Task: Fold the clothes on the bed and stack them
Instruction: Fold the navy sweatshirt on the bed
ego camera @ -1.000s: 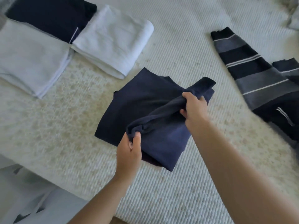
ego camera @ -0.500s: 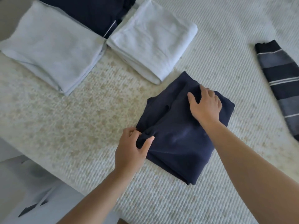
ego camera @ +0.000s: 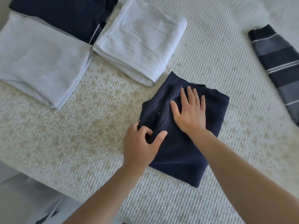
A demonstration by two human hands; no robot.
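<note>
Three folded pieces already lie in the upper left of the frame: a pale blue garment (ego camera: 40, 62), a white garment (ego camera: 139, 41) just beside it, and a dark navy piece with a thin white stripe (ego camera: 64, 15) behind both. They sit side by side, so I judge the stacking not yet done. My navy garment (ego camera: 182, 151) lies folded on the bed (ego camera: 80, 143) at the centre of the frame. My right hand (ego camera: 188, 113) rests flat on it with straight, spread fingers (ego camera: 191, 94), pressing the fold down. My left hand (ego camera: 142, 146) pinches a bunched edge at the garment's left side between thumb and curled fingers. A striped grey and navy garment (ego camera: 278, 65) at the right edge looks unfolded and is left to do. No label, brand or writing is readable anywhere.
</note>
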